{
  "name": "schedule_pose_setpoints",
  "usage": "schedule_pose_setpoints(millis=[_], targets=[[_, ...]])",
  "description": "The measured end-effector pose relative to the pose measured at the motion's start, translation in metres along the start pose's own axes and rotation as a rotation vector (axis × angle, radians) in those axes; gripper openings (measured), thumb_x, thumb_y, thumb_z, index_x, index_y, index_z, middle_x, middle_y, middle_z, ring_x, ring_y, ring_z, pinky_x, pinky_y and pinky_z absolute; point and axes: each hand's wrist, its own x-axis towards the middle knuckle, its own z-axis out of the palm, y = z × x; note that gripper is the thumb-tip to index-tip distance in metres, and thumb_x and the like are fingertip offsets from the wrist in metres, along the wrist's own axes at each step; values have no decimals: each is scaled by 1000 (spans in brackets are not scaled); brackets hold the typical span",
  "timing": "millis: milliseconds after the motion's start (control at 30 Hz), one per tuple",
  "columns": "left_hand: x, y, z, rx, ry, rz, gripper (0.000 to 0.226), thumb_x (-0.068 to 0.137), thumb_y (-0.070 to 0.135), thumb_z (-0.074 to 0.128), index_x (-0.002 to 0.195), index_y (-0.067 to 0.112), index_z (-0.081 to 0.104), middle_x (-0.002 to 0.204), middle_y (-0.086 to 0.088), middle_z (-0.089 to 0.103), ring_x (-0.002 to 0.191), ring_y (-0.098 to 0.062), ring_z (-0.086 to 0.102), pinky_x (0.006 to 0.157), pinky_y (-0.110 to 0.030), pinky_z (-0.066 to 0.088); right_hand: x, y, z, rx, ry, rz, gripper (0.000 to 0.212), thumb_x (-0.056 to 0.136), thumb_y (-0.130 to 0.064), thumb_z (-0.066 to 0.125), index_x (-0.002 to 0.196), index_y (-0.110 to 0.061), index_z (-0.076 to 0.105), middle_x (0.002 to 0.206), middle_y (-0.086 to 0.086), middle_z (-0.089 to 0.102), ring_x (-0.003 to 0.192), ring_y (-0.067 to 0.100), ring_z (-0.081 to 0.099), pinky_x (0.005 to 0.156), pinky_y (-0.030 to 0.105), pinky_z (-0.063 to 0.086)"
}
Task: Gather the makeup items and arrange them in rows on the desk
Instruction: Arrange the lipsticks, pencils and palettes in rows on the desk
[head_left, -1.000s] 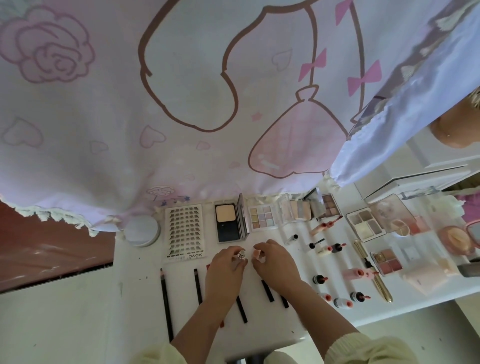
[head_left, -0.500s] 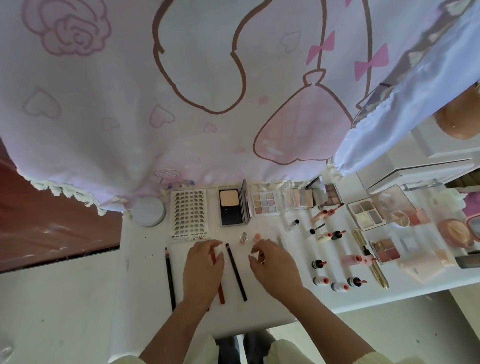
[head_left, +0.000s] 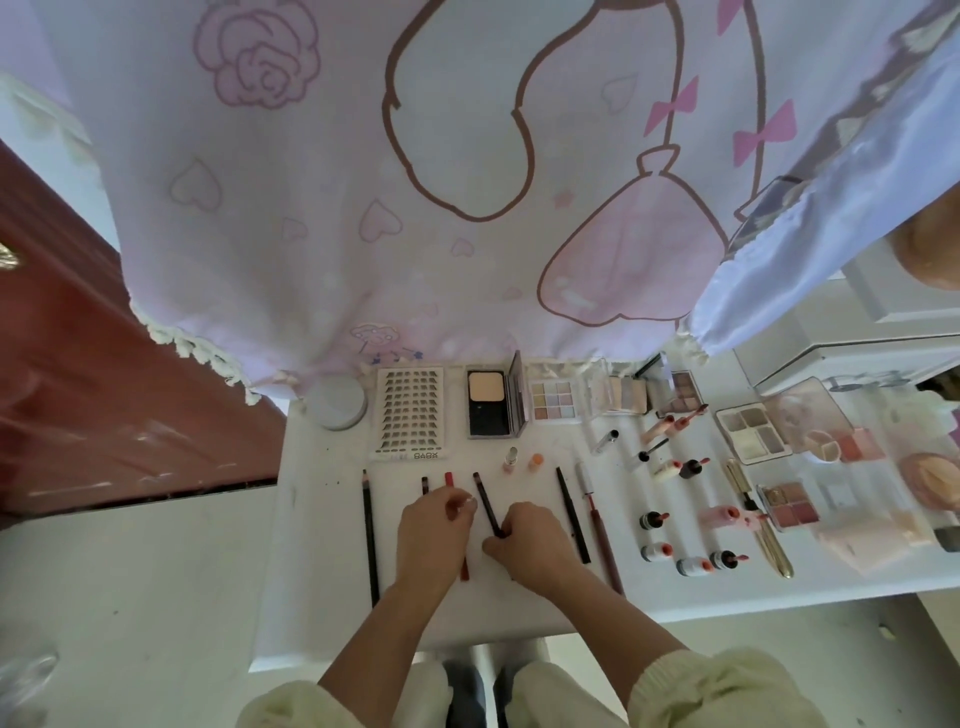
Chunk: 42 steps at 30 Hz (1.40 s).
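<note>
White table (head_left: 322, 571) carries pencil row, near edge. I read right hand (head_left: 524, 538) fingers pinching lower end of dark pencil (head_left: 485, 501); pencil tilted, tip leaning left. Left hand (head_left: 434, 525) fingers curled on red pencil (head_left: 450, 482). Recommended: swing dark pencil parallel to black pencil (head_left: 370, 540), align tips, equal gaps, avoid nudging neighbours.

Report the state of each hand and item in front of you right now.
left hand, holds the red pencil, which lies on the desk
right hand, grips the lower end of the black pencil, which lies tilted
powder compact, open, lid raised
pastel eyeshadow palette, open
round jar, lid on
long black pencil, lying flat, untouched
</note>
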Motion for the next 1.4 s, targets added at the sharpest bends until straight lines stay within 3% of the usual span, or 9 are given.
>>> schedule_pose_setpoints(millis=[167,333,600,667,767,900,1033,1200,1400], targets=[[-3,5,-9,-372,5,-190,35,82,39,73,109,18,63,89,4,72,84,-11,69,84,-33,56,-17,10,-16,73,-76,-153,9,88,-26,65,89,-18,60,81,-3,59,67,8,54,63,23,48],[-10,15,-21,-758,-121,-193,20,84,12,72,102,4,70,83,-8,76,83,-16,73,72,-21,57,-33,23,-40,216,-128,-197,13,87,-25,69,90,-13,66,84,-1,71,71,11,67,67,24,56],[-15,22,-24,-1004,-89,-267,21,81,15,74,99,4,71,87,-12,75,78,-18,73,73,-20,57,-44,25,-65,630,69,-206,11,87,-19,71,88,-8,74,70,3,72,56,9,61,61,22,53],[-17,23,-24,-930,-77,-252,19,81,20,75,95,7,73,83,-8,76,73,-15,71,73,-21,56,-43,23,-64,776,161,-164,13,85,-21,72,86,-8,74,67,5,70,55,10,59,59,20,51],[-22,21,-26,-480,-131,-27,20,88,35,66,89,17,75,75,3,74,69,-6,67,71,-18,51,-42,23,-64,966,210,-103,17,86,-21,72,89,-4,73,66,7,68,57,13,58,59,21,51],[-28,29,-23,33,-370,251,29,99,42,45,103,27,70,82,12,69,78,-6,64,77,-23,51,-42,19,-57,824,193,-111,31,94,-34,61,85,-8,75,55,-2,56,51,10,48,54,19,42],[-34,38,-15,147,-322,353,30,103,35,36,109,23,62,89,7,60,77,-7,54,71,-24,42,-38,14,-54,795,198,-81,41,99,-43,45,98,-15,76,50,-20,49,62,-1,43,71,20,37],[-37,36,-13,275,-197,421,30,103,44,30,94,27,52,59,8,47,53,-5,43,53,-20,30,-43,14,-57,770,180,-126,34,101,-35,46,100,-15,74,40,-14,44,47,4,39,61,22,36],[-37,35,-11,283,-193,431,32,101,49,28,94,30,53,58,8,47,52,-5,43,54,-20,34,-44,15,-62,708,199,-179,37,100,-28,48,95,-1,73,39,-22,46,42,-7,48,59,15,33]])
